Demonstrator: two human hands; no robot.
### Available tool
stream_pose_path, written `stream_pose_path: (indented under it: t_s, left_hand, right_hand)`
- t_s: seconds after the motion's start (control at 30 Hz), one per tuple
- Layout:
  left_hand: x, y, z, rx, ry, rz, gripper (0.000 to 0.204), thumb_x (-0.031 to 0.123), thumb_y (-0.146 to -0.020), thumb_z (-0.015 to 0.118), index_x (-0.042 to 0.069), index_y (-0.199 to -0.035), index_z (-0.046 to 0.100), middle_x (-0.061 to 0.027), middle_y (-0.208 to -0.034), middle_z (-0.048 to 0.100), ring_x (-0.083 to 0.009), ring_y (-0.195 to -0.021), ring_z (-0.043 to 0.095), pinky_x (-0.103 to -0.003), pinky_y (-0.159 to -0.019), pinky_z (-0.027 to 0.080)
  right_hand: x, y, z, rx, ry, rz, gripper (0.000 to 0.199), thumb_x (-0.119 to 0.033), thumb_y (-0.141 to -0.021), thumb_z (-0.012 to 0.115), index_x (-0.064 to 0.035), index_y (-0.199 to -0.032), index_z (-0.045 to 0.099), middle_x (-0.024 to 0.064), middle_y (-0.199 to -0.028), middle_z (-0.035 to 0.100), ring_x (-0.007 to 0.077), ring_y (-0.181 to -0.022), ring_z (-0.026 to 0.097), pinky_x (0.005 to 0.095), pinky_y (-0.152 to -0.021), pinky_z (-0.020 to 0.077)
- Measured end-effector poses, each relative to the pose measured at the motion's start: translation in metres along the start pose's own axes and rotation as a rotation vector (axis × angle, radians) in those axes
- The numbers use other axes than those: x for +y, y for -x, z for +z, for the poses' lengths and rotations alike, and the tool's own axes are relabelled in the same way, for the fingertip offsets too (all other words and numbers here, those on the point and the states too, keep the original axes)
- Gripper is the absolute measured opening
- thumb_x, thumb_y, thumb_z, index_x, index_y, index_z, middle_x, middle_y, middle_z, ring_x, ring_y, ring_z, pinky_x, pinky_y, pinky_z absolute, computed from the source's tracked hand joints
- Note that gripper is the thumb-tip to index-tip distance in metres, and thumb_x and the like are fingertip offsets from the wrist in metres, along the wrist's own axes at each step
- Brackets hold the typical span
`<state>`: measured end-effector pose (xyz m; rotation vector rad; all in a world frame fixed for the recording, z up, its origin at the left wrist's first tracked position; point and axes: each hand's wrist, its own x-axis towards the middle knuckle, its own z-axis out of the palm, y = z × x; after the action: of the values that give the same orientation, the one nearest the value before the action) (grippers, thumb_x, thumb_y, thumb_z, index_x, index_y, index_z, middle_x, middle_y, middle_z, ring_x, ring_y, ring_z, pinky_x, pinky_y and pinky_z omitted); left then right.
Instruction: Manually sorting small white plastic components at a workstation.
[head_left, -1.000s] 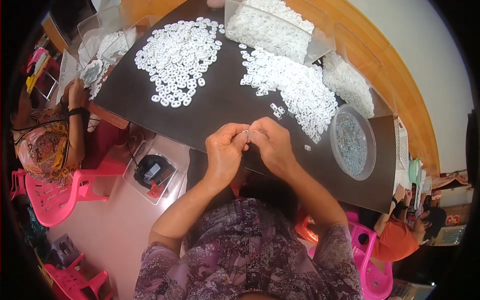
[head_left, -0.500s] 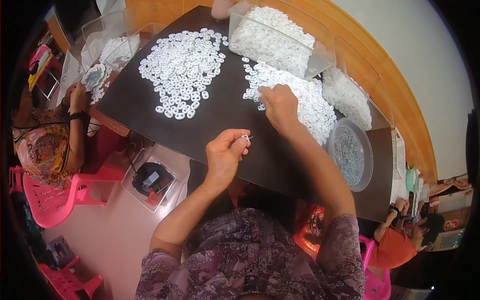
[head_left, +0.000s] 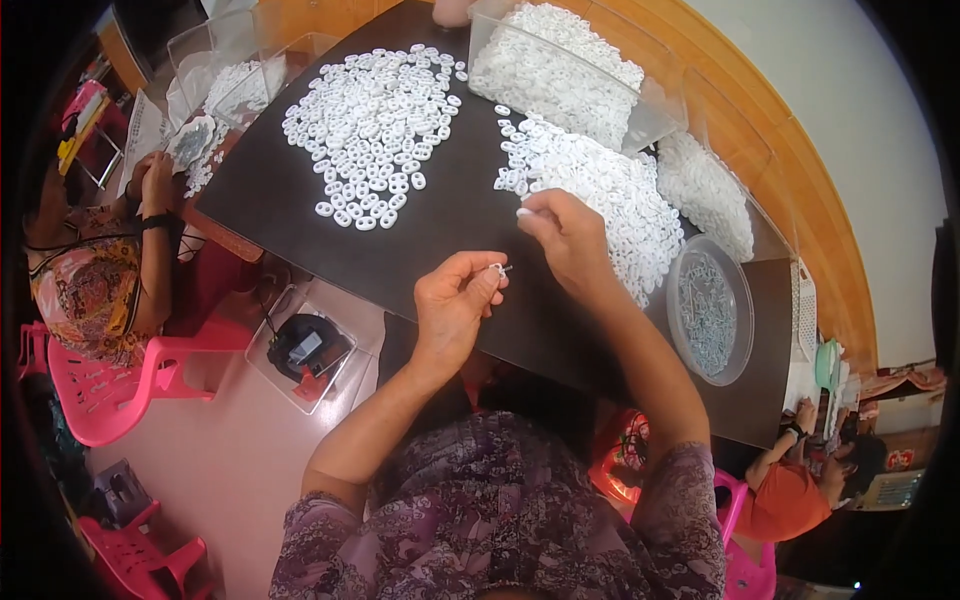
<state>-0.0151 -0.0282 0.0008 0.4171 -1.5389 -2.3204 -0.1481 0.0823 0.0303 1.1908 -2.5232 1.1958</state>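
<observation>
Near the table's front edge, my left hand (head_left: 450, 310) is closed, pinching a small white plastic piece (head_left: 497, 270) between thumb and forefinger. A thin metal screw or nail (head_left: 507, 267) pokes out of that piece to the right. My right hand (head_left: 572, 240) pinches another small white plastic piece (head_left: 524, 212) in its fingertips, just off the near side of a heap of small white pieces (head_left: 590, 185). Left of centre on the dark table (head_left: 300, 240) lies a pile of white oval pieces with two holes each (head_left: 375, 125).
Clear bins of white pieces (head_left: 560, 75) (head_left: 700, 190) stand along the back right. A round tub (head_left: 745, 340) of metal screws or nails sits at the right. One person (head_left: 110, 270) works at the left, another (head_left: 800, 490) at the far right. A pink chair (head_left: 100, 385) stands left.
My right hand has drawn back slightly from the heap toward me, with a white piece showing in its fingertips. The left hand keeps its pinch. The whole view has shifted a little.
</observation>
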Motion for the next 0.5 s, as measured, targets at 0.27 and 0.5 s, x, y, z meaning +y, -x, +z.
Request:
stream_pose_path:
  t_s: [0.27, 0.5]
  left_hand:
    - [0.009, 0.001, 0.003, 0.041, 0.104, -0.031, 0.017, 0.005, -0.089, 0.056, -0.005, -0.102, 0.061, -0.0057, -0.080, 0.063, -0.0072, -0.064, 0.055, -0.019, -0.055, 0.043]
    - [0.013, 0.010, 0.008, 0.036, 0.075, -0.039, 0.017, 0.005, -0.089, 0.056, -0.005, -0.102, 0.061, -0.0055, -0.081, 0.063, -0.0068, -0.065, 0.055, -0.019, -0.054, 0.043]
  right_hand:
    - [-0.016, 0.029, -0.015, -0.204, -0.760, 0.447, 0.018, -0.007, -0.082, 0.063, 0.0013, -0.098, 0.062, 0.0075, -0.080, 0.066, 0.0082, -0.067, 0.057, 0.0200, -0.060, 0.0436]
    - [-0.022, 0.038, -0.015, -0.218, -0.954, 0.681, 0.019, -0.007, -0.080, 0.065, 0.0041, -0.096, 0.061, 0.0100, -0.079, 0.066, 0.0095, -0.064, 0.057, 0.0196, -0.056, 0.0436]
